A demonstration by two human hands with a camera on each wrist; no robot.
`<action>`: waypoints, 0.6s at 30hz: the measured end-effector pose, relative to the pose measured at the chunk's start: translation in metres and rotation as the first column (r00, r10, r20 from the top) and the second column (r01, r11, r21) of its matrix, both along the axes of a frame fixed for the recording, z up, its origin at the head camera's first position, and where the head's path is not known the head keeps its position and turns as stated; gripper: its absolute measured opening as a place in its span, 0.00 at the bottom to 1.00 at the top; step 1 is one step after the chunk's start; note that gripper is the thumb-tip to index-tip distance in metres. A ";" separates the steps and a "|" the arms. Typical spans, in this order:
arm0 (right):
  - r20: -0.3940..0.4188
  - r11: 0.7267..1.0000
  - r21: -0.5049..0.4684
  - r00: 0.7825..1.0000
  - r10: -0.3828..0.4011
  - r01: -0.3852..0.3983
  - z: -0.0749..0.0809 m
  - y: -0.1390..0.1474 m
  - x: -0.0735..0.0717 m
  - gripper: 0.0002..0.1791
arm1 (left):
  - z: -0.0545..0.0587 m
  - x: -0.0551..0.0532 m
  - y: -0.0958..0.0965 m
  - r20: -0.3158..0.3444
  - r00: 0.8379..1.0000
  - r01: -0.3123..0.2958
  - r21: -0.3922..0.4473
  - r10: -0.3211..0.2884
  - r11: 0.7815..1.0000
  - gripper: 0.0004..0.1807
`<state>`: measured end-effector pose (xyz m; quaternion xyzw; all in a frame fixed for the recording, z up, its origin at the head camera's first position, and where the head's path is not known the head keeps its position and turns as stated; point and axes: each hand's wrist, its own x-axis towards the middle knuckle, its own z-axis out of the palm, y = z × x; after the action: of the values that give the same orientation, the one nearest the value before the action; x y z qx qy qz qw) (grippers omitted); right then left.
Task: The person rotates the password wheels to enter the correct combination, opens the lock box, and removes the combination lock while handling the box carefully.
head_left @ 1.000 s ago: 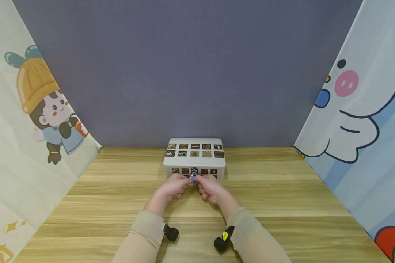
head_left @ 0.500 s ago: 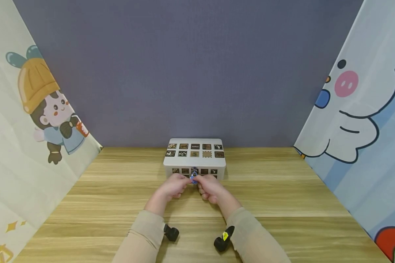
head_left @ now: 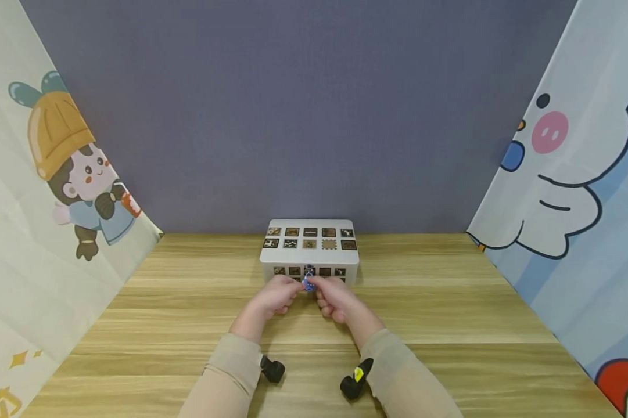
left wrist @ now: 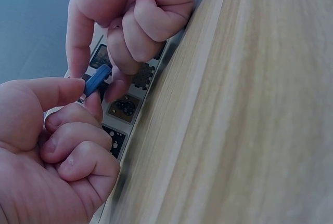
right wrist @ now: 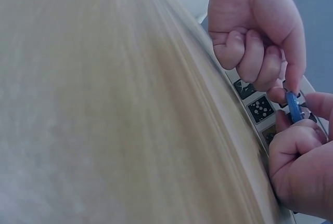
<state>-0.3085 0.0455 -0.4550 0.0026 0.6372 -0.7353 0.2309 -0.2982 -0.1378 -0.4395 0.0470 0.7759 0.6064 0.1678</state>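
Note:
A blue padlock [head_left: 308, 284] with a metal shackle hangs at the front clasp of a white box [head_left: 299, 257] with small picture tiles on its lid and front. My left hand [head_left: 276, 296] pinches the padlock's left side between thumb and index finger, its other fingers curled in. From the right, my right hand [head_left: 337, 299] pinches the same lock, thumb over its front. The left wrist view shows the padlock [left wrist: 97, 79] edge-on between both sets of fingertips. Small silvery bumps line the padlock [right wrist: 294, 106] in the right wrist view.
The box stands at the back of a wood-grain table [head_left: 314, 360], close to a dark grey-blue partition [head_left: 314, 116]. Cartoon-printed sheets [head_left: 10, 232] flank the table left and right. Black wrist cameras [head_left: 273, 371] stick out from both beige sleeves.
My right thumb has shifted slightly on the padlock, and a bit more of its blue face shows. Both arms and the box stay where they were.

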 end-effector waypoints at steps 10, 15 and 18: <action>0.057 0.998 -0.063 0.998 -0.008 0.012 0.002 0.007 -0.002 0.17 | -0.002 -0.001 0.000 -0.011 1.000 -0.017 -0.026 0.017 1.000 0.15; 0.060 0.997 -0.070 0.998 -0.013 0.018 0.002 0.011 -0.003 0.19 | -0.002 -0.001 0.001 -0.010 1.000 -0.021 -0.033 0.021 0.999 0.15; 0.060 0.997 -0.071 0.998 -0.011 0.015 0.003 0.013 -0.003 0.22 | -0.002 -0.001 0.001 -0.008 1.000 -0.022 -0.034 0.022 0.999 0.16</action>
<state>-0.3117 0.0586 -0.4522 0.0207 0.6032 -0.7587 0.2450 -0.2988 -0.1364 -0.4412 0.0381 0.7872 0.5946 0.1589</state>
